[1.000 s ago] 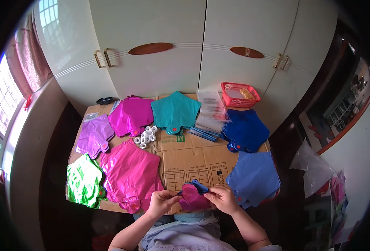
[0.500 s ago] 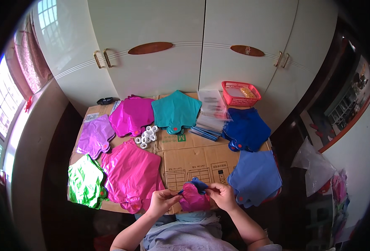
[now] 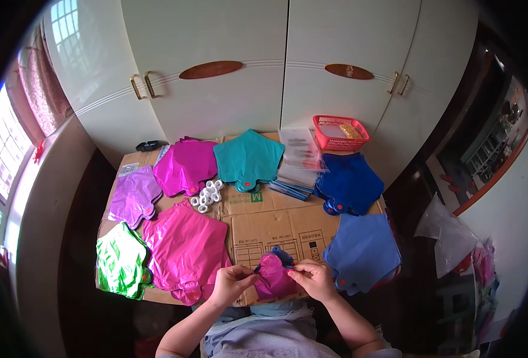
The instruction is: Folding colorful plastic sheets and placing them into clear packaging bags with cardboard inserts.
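Balloon [image 3: 274,275], small and magenta, pinched between my left hand [image 3: 231,283] and right hand [image 3: 310,278] at the near edge of the cardboard [image 3: 276,224]. Both grips narrow, fingertips closed on its edges. Pink balloon stack [image 3: 186,250] just left, blue stack [image 3: 362,250] right.

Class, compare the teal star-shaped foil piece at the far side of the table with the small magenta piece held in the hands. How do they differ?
The teal star piece lies flat and spread out, untouched; the small magenta piece is folded up, held between the left hand and right hand. The teal star piece looks larger and lies farther away. Both are shiny foil.
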A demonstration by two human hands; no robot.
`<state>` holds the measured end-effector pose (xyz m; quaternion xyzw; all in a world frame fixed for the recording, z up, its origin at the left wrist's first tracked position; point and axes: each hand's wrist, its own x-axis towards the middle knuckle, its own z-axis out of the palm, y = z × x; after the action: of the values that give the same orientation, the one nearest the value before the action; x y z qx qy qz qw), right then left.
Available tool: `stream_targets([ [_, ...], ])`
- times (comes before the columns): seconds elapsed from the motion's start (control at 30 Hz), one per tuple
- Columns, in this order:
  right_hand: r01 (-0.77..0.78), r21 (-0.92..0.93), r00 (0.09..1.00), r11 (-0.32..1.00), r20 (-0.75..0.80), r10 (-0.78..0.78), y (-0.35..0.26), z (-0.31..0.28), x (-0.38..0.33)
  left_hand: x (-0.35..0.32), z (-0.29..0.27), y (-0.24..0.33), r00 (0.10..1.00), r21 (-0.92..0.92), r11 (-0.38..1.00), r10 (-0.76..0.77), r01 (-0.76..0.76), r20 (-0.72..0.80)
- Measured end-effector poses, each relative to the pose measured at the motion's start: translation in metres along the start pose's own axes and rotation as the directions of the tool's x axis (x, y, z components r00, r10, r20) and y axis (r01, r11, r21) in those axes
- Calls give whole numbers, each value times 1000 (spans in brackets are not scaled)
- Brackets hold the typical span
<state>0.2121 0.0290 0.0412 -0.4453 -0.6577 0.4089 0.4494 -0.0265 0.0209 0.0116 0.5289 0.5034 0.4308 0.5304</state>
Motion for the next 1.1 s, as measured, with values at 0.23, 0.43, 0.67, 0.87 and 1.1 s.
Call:
stream_targets([
  [0.23,-186,257,979,948,-37,202,22,7,8,19,-3,5,995,-27,997,-70,72,72],
  [0.43,-260,149,965,954,62,253,19,-3,18,28,-1,14,991,-44,994,-100,105,92],
  [0.67,-226,54,969,973,119,219,20,-7,24,32,-3,13,982,-89,987,-122,136,146],
  [0.87,-231,-16,969,973,87,231,10,-7,23,33,-3,11,982,-113,984,-116,134,152],
  [1.1,-176,119,982,977,83,167,20,-7,31,48,-5,5,950,-99,964,-222,248,220],
])
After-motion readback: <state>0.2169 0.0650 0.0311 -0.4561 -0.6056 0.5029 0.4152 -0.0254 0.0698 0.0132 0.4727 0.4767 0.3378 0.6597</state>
